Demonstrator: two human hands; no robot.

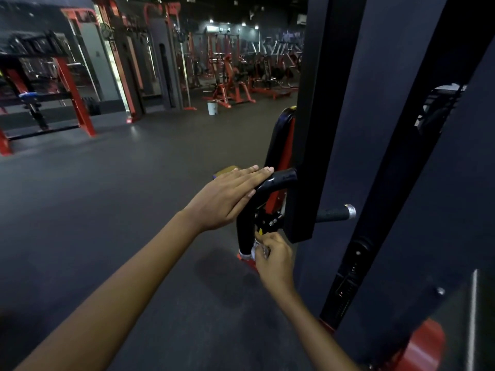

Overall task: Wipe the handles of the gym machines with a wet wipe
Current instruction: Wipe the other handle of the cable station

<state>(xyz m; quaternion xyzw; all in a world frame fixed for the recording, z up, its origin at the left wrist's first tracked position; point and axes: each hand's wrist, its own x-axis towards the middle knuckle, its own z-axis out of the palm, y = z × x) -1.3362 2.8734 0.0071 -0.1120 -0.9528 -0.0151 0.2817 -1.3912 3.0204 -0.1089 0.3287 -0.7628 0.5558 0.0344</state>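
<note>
A black curved handle (278, 180) bends out from a gym machine and runs down to a lower end (245, 236). My left hand (230, 196) lies flat on the upper bend of the handle, fingers straight and together, gripping nothing. My right hand (273, 255) is closed around a small white wet wipe (255, 249), pressed against the lower end of the handle. Most of the wipe is hidden inside my fingers. A second short handle with a silver end cap (337, 213) sticks out to the right of the black frame.
The black upright frame (316, 116) and a slanted black bar (396, 183) of the machine stand close on the right. Dark rubber floor (120, 210) spreads to the left. Red racks (75, 95) and benches (230, 92) stand farther back, with a white bucket (211, 107).
</note>
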